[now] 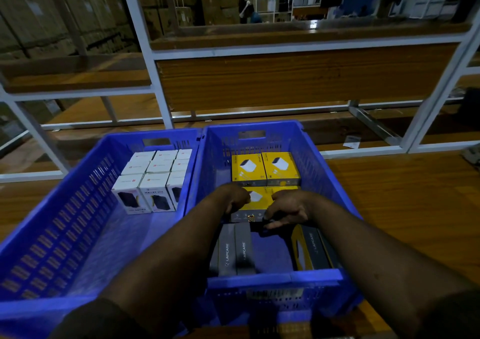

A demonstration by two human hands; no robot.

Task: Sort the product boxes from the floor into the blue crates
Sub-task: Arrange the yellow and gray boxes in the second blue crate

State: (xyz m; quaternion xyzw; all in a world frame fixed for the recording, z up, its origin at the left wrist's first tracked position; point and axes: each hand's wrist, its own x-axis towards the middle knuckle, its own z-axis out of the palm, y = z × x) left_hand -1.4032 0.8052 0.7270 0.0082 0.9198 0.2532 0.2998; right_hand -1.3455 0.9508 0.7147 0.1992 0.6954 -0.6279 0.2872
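Note:
Two blue crates stand side by side on the wooden floor. The left crate (78, 209) holds several white boxes (153, 183) packed at its far right corner. The right crate (322, 172) holds two yellow boxes (265, 168) at the back, a third yellow box (257, 203) in front of them, and grey boxes (235, 253) near the front, with one more grey and yellow box (311, 250) at the right. My left hand (233, 198) and my right hand (288, 209) grip the third yellow box from either side, inside the right crate.
A white metal rack (155, 53) with wooden shelves stands right behind the crates. Stacked cardboard cartons (52, 14) fill the far left. A small paper (352, 141) lies on the low shelf at the right. Wooden floor (402, 196) stretches to the right of the crates.

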